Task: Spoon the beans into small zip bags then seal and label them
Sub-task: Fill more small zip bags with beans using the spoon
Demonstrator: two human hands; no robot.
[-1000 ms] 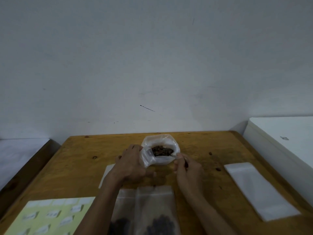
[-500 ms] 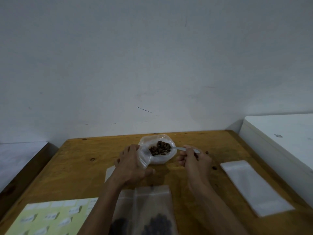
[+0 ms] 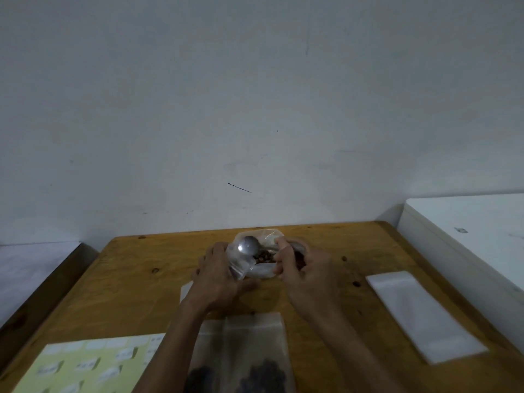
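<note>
Fingers of the left hand (image 3: 217,275) are gripping a crinkly clear bag (image 3: 256,255) of brown beans (image 3: 265,255) mid-bench (image 3: 136,282); right hand (image 3: 304,268) is pinching its rim, a round shiny metal spoon (image 3: 248,246) is resting inside

On the brown wooden surface (image 3: 326,239), far centre: open clear plastic bag of brown beans (image 3: 262,258), round metal spoon (image 3: 248,246) in its mouth. Left hand (image 3: 217,275) at its left, right hand (image 3: 304,269) at its right. Nearer, centre: clear zip bags with dark beans (image 3: 249,353). Near left: pale yellow sheet of labels (image 3: 82,364). Right: flat stack of empty white zip bags (image 3: 422,316).
</note>
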